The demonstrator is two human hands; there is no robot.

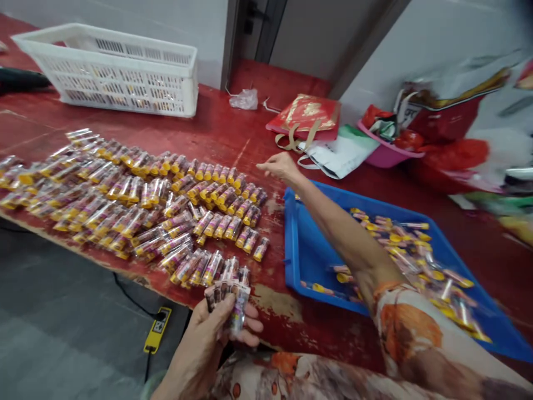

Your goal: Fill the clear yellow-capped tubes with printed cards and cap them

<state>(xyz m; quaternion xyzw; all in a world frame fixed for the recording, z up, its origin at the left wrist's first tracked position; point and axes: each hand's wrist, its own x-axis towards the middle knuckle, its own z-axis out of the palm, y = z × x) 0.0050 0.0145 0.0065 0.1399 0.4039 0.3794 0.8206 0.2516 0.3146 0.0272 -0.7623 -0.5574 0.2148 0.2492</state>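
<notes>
My left hand [208, 328] is at the front edge of the table, its thumb pressing a small stack of printed clear plastic sleeves [233, 300] against the fingers. Just beyond it, many small clear-wrapped tubes with yellow ends [179, 222] lie in uneven rows. My right hand [281, 168] reaches over the table, right of the rows, with the index finger stretched out and nothing visible in it. Under my right arm stands a blue tray [308, 239], holding a loose heap of pink tubes with yellow ends [400, 239].
On the red table [233, 130] a white slatted basket [125, 83] stands at the back left. A red bag [308, 114], a white bag [339, 153] and a pink basin [385, 153] are at the back right. A yellow power strip [158, 330] lies on the floor.
</notes>
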